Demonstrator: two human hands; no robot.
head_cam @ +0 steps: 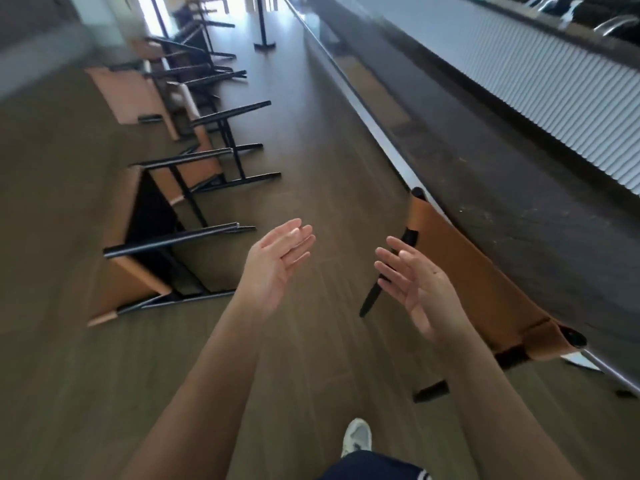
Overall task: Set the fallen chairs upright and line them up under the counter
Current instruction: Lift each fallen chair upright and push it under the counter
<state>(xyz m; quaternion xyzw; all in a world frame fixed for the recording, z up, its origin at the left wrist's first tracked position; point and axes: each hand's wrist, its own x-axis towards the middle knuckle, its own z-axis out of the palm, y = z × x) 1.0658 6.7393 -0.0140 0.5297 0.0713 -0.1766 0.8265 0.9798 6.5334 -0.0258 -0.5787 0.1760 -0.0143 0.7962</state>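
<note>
Single head-worn wide-angle view; aimed forward and down from standing height, rolled sideways; facing lengthwise along floor (311,168), counter (519,202) edge close at right

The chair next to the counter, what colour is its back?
The chair's back is orange-brown, seen best in the head view.

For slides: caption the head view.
Left hand and right hand open between fallen chairs and an upright chair at counter.
</note>
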